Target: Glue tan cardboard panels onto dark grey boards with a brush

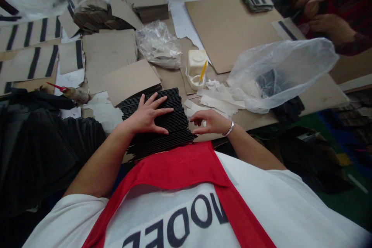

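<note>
A row of thin black strips point(174, 118) lies tightly packed side by side on the table in front of me. My left hand point(149, 116) rests flat on top of them with its fingers spread. Along their right edge, my right hand point(207, 121) is half curled, with a gap between thumb and index finger. Its fingertips are close to the strip ends; I cannot make out whether they touch. I see nothing held in it. Just beyond the strips sits a stack of tan cardboard sheets point(132, 79).
A white glue container point(197, 62) with a yellow stick stands ahead, near paper scraps point(219, 100) and a clear plastic bag point(285, 73). A red-tipped bottle point(71, 92) lies left, above piled black material point(49, 139). Another person's hands point(328, 23) are at far right.
</note>
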A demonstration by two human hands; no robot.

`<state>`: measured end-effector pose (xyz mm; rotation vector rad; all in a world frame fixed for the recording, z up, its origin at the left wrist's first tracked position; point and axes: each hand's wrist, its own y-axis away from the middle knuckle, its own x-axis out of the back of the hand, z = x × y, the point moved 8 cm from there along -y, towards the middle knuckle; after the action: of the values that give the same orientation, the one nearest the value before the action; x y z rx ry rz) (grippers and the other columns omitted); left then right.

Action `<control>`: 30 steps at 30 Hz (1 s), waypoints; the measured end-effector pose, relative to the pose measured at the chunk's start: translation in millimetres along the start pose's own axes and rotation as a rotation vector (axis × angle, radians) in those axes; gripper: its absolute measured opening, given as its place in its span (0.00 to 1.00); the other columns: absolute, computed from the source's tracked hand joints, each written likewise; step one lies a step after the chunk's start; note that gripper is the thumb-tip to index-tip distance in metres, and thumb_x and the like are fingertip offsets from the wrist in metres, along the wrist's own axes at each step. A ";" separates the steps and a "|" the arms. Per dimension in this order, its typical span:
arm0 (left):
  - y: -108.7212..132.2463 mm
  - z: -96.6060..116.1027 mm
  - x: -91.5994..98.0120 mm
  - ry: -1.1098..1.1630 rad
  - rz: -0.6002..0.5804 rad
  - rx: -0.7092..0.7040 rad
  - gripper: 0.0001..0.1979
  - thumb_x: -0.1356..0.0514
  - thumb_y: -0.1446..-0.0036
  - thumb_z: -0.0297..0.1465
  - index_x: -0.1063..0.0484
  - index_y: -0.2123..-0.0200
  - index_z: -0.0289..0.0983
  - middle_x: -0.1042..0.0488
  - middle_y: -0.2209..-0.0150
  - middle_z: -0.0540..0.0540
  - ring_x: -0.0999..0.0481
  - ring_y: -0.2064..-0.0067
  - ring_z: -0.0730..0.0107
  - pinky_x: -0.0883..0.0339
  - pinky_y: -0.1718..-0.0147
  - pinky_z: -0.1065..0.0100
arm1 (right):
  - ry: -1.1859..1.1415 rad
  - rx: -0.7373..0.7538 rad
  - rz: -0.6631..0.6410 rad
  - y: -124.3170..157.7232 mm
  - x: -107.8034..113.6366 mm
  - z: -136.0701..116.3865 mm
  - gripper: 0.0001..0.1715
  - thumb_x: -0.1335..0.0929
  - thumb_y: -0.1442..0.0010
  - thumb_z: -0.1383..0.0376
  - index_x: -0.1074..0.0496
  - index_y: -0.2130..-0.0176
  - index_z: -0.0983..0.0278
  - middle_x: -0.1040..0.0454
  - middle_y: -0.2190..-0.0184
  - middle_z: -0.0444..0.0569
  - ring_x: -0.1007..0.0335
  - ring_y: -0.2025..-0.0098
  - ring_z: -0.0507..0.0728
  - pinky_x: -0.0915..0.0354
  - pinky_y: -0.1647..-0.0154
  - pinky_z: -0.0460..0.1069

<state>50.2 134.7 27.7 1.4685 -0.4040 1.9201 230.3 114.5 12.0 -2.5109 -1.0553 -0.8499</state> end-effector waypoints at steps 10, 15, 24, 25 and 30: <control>0.2 -1.2 -0.4 -0.003 0.011 -0.006 0.40 0.36 0.60 0.54 0.38 0.42 0.51 0.53 0.34 0.46 0.61 0.34 0.38 0.75 0.43 0.34 | -0.061 -0.064 -0.078 19.7 -4.8 7.0 0.28 0.28 0.52 0.52 0.30 0.57 0.66 0.27 0.69 0.48 0.32 0.69 0.51 0.35 0.65 0.46; 0.5 -0.7 0.0 -0.009 0.017 -0.009 0.39 0.39 0.57 0.56 0.39 0.42 0.51 0.53 0.33 0.45 0.60 0.34 0.38 0.74 0.43 0.34 | 0.043 -0.067 0.084 22.2 2.1 -5.0 0.23 0.29 0.50 0.59 0.35 0.56 0.64 0.30 0.69 0.46 0.35 0.70 0.50 0.39 0.68 0.45; -4.3 -5.7 2.7 -0.060 0.094 0.087 0.46 0.43 0.54 0.57 0.50 0.36 0.44 0.54 0.33 0.40 0.57 0.34 0.47 0.70 0.41 0.39 | 0.270 -0.228 0.329 37.7 -19.4 -25.5 0.04 0.36 0.45 0.65 0.37 0.71 0.63 0.34 0.79 0.43 0.41 0.78 0.49 0.45 0.75 0.44; -4.7 -5.7 1.9 -0.075 0.095 0.095 0.46 0.43 0.54 0.57 0.50 0.36 0.44 0.54 0.33 0.41 0.57 0.34 0.47 0.70 0.40 0.40 | 0.246 -0.221 0.356 40.0 -21.2 -25.3 0.05 0.37 0.44 0.65 0.37 0.71 0.63 0.34 0.78 0.43 0.40 0.77 0.49 0.44 0.74 0.44; -3.4 -4.3 -0.6 -0.116 0.100 0.105 0.45 0.43 0.54 0.57 0.48 0.37 0.42 0.52 0.34 0.42 0.56 0.34 0.47 0.70 0.40 0.42 | 0.090 -0.102 0.451 53.5 -26.6 -25.4 0.06 0.38 0.45 0.68 0.33 0.65 0.63 0.29 0.70 0.47 0.34 0.68 0.51 0.36 0.66 0.46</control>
<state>49.5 139.6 25.3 1.6616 -0.4428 1.9660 243.6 51.0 13.7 -2.6103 -0.3959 -0.8822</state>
